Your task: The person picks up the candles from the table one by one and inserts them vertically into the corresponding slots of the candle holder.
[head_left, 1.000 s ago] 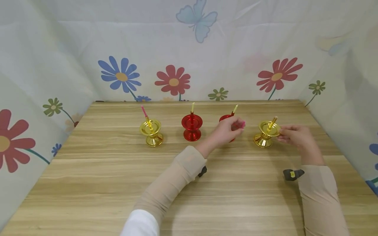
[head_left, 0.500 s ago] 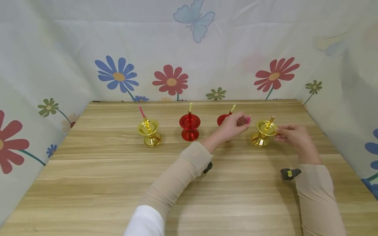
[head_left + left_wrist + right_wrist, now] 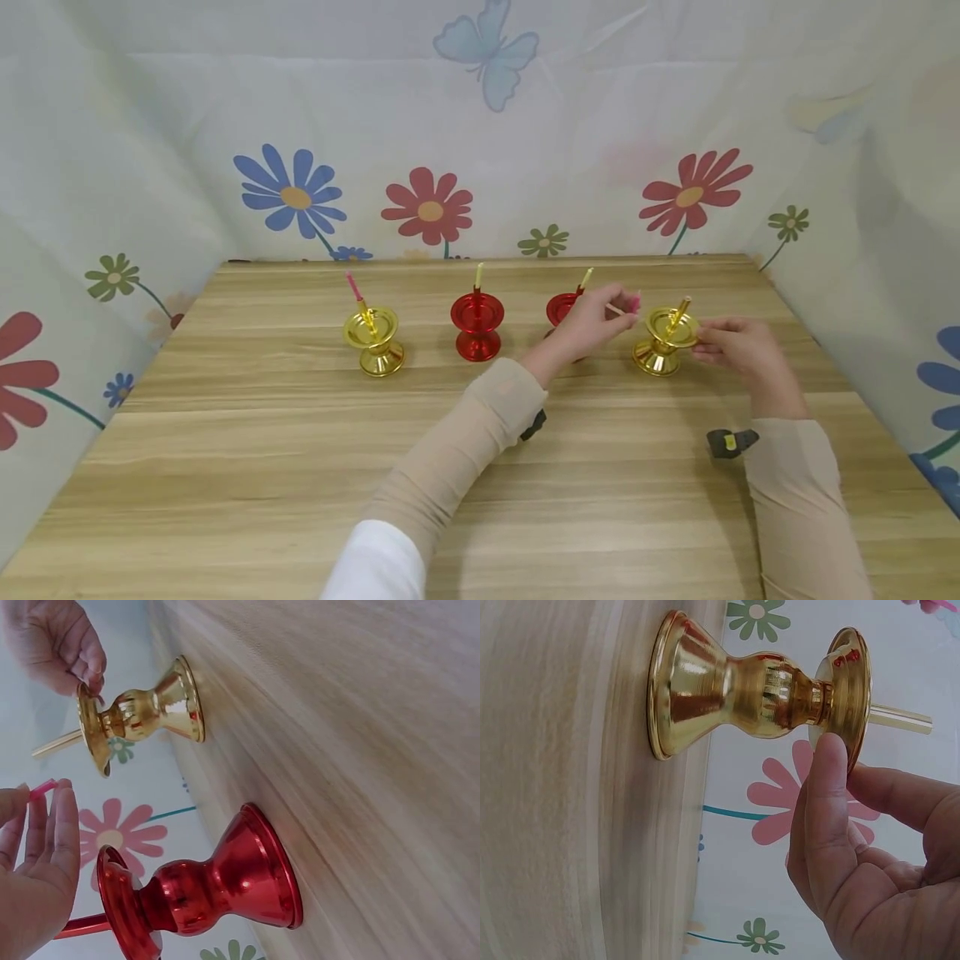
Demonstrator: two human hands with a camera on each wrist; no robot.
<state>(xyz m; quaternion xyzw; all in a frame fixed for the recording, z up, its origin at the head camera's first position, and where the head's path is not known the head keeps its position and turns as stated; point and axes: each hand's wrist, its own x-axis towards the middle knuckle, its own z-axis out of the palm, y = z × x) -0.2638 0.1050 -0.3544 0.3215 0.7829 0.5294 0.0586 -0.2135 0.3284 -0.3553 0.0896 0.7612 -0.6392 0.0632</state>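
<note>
My left hand pinches a small pink candle between thumb and fingertips, raised beside the right-hand gold candle holder. That holder stands upright on the table, and its thin gold tube has nothing in its top. With thumb and fingers, my right hand grips the rim of its dish from the right. Partly behind my left hand stands a red candle holder with a pale yellow candle in it.
Another red holder with a yellow candle stands left of my left hand. Farther left is a gold holder bearing a pink candle. A flowered cloth hangs behind the wooden table.
My left hand has moved right and slightly up with the pink candle, closer to the right-hand gold holder. My right hand keeps its grip on the holder's rim.
</note>
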